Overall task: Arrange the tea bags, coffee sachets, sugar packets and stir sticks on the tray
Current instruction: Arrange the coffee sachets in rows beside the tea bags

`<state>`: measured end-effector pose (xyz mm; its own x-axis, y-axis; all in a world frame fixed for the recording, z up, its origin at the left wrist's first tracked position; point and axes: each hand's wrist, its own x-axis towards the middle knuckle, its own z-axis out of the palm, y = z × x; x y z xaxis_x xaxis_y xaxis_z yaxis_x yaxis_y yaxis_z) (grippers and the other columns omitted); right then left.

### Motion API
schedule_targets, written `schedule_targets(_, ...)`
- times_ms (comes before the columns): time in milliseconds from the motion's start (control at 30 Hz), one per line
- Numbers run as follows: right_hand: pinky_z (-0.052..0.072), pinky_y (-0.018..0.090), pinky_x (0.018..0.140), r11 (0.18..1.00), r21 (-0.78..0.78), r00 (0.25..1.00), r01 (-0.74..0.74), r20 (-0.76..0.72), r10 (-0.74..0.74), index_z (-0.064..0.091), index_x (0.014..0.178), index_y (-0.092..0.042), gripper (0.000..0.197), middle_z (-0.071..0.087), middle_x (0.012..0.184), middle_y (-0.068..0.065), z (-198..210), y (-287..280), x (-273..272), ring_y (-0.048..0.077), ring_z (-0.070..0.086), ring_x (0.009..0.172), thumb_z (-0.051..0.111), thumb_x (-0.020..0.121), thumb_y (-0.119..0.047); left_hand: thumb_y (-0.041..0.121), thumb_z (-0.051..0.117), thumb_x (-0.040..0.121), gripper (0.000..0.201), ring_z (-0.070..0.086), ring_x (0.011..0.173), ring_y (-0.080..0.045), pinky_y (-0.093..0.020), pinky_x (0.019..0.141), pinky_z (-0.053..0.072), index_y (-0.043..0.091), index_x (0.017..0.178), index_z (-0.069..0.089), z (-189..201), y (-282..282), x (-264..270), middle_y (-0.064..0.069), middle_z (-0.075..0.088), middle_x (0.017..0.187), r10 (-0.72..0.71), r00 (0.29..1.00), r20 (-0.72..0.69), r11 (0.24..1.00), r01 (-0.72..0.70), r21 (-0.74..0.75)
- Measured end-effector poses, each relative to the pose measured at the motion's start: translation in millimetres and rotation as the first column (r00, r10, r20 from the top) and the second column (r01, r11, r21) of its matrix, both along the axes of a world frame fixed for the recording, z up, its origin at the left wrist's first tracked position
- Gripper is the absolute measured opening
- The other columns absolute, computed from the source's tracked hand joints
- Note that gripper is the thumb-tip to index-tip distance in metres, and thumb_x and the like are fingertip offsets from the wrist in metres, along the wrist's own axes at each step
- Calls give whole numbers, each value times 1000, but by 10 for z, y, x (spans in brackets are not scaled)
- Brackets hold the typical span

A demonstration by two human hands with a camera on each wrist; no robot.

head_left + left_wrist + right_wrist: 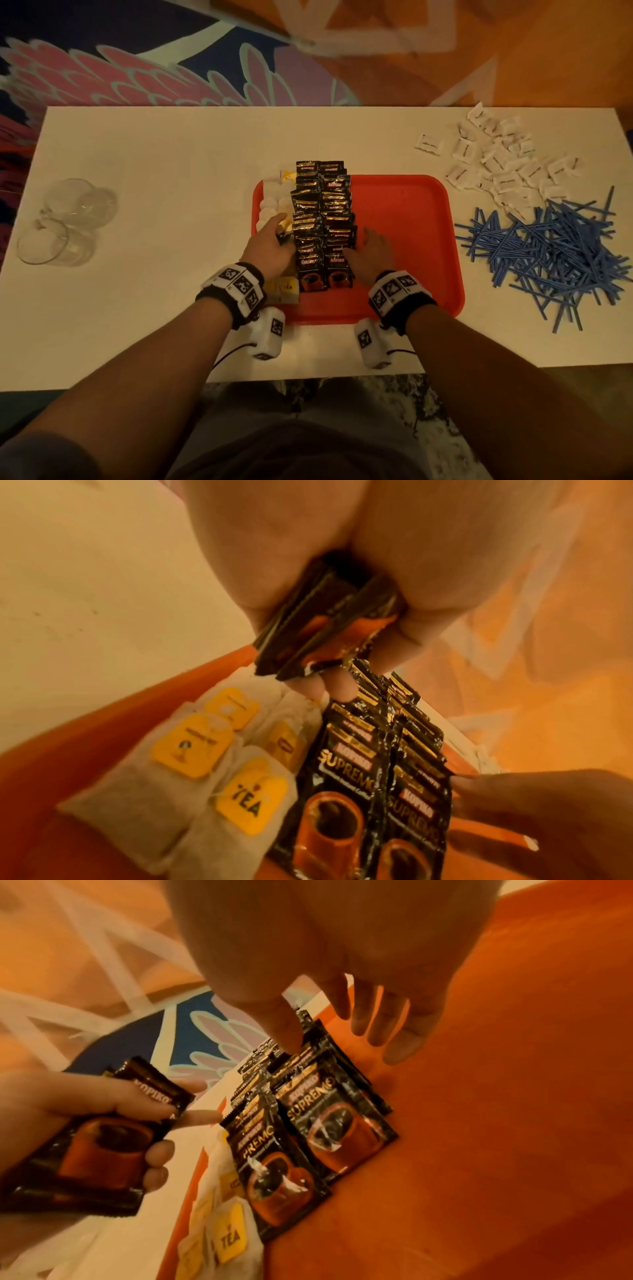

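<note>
A red tray [411,240] lies mid-table. Two columns of black coffee sachets [322,219] run down its left half, with tea bags [274,205] bearing yellow tags along the left rim. My left hand [279,236] hovers over the tea bags and grips a few coffee sachets [318,631], also seen in the right wrist view [103,1145]. My right hand [363,241] is open with spread fingers [397,1042], its thumb touching the right column of sachets [325,1110]. White sugar packets [503,164] and blue stir sticks [548,253] lie in loose heaps right of the tray.
Two clear glasses [68,222] lie on their sides at the table's left end. The tray's right half [404,212] is bare. The white table [171,171] sits on a patterned carpet, with its near edge close to my body.
</note>
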<state>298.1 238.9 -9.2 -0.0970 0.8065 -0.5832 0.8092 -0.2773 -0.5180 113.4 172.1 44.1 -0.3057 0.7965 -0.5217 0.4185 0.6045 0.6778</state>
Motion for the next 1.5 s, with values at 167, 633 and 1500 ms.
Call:
schedule_targets(167,56,44,78,997,-71,998,0,-58,-4,57,92,-31,29,63,97,0,-641,102,-36,23,63,88,51,68,-45,14,53,98,64,56,76,-8,-17,59,40,31,155,29,-84,78,61,-4,57,139,-101,992,69,994,103,-31)
schedule_targets(633,53,47,89,955,-250,960,158,-188,-208,55,95,-24,16,63,112,8,273,529,-342,30,62,101,54,85,-11,9,57,96,70,65,83,-16,-34,79,54,30,156,26,-69,613,-172,-2,63,120,107,969,221,994,-96,-58)
schedule_targets(1500,58,46,86,991,-110,852,73,-510,-119,67,103,-12,22,73,101,8,874,129,-356,25,71,92,76,83,-19,11,82,80,22,73,91,-23,-44,85,58,24,90,68,319,399,52,3,77,84,262,788,557,922,-375,97)
